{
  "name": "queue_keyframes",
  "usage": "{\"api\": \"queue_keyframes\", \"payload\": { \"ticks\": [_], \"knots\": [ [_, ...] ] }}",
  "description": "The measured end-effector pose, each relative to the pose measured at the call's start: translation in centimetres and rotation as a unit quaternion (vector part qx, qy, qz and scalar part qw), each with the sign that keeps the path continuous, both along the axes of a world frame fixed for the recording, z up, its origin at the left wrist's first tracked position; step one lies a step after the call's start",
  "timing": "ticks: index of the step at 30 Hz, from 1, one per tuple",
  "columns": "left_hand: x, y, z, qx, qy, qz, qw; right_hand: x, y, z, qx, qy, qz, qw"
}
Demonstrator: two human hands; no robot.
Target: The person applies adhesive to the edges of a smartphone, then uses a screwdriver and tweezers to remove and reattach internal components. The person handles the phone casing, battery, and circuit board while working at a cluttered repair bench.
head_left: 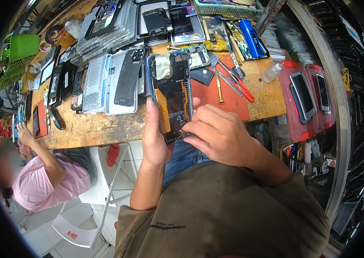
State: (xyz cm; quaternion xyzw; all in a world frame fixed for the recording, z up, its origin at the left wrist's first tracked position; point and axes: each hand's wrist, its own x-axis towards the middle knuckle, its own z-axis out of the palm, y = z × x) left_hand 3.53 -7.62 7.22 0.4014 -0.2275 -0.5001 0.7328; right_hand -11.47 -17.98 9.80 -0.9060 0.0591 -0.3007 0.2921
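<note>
My left hand [152,137] holds an opened phone [173,92] upright, thumb along its left side and a fingertip showing at its right edge. The phone's inside is dark, with orange flex cables and a pale patch near the top. My right hand [220,133] is curled at the phone's lower right corner, thumb and forefinger close together on the edge. Beyond the phone, a black battery [202,75], a green circuit board [198,56], a gold screwdriver [219,87], tweezers [230,84] and red-handled pliers [244,89] lie on or by a red mat [233,107].
A wooden bench [100,129] carries stacked phone parts and a phone back cover [129,77]. A blue cylindrical tool [253,38] and a squeeze bottle [271,73] stand right. Phones lie on a red case [291,124]. A person in pink [52,180] works at left near a folding chair [76,230].
</note>
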Motion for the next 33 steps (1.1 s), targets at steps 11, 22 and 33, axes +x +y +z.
{"api": "queue_keyframes", "payload": {
  "ticks": [11,22,33],
  "knots": [
    [0.12,0.12,0.28,0.004,0.011,0.0,1.0,0.26,-0.18,-0.13,0.005,-0.004,0.021,1.0],
    [0.42,-0.15,0.45,-0.01,0.098,0.0,0.995,0.25,-0.35,-0.46,0.098,0.001,0.007,0.995],
    [0.26,0.05,-0.21,0.018,0.077,0.015,0.997,0.41,-0.31,-0.25,0.03,0.005,0.026,0.999]
  ]
}}
